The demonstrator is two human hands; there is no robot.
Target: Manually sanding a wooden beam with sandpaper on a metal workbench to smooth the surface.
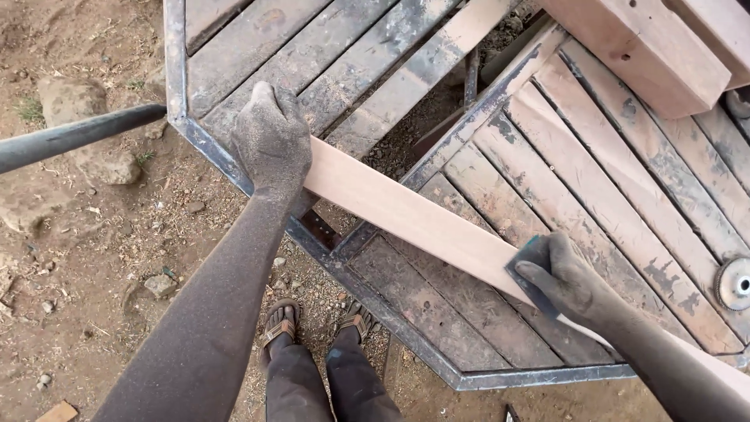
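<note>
A long pale wooden plank lies slantwise across a dusty slatted table with a metal frame. My left hand, coated in dust, is closed on the plank's upper left end and holds it down. My right hand presses a dark piece of sandpaper flat on the plank's lower right stretch. Both forearms are grey with dust.
A thick wooden block rests at the table's far right corner. A round metal disc sits at the right edge. A dark pipe juts in from the left over stony dirt. My sandalled feet stand below the table's corner.
</note>
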